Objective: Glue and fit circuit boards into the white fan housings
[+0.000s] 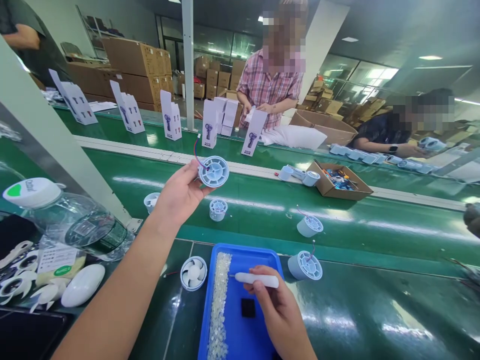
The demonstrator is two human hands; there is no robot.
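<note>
My left hand (pixel 183 190) is closed on a light-blue round fan housing (pixel 214 171), held up over the green belt. Its spoked side faces me, and a red and blue wire with a small white plug rises from it. In my right hand (pixel 272 300) is a white pen-like tool (pixel 257 280) with a thin metal tip pointing left. That tip is over a blue tray (pixel 258 253), beside a strip of small clear pieces (pixel 219 305). A black square (pixel 248 307) lies in the tray. One fan housing (pixel 194 273) lies left of the tray, blades up; another (pixel 305 265) stands right of it.
More housings (pixel 310 226) sit on the green belt (pixel 255 205). Beyond are a parts carton (pixel 343 182), a handheld fan body (pixel 300 175) and several white boxes (pixel 210 125). A water bottle (pixel 75 220) and white plastic parts (pixel 83 286) lie at left. Co-workers (pixel 275 85) are across the line.
</note>
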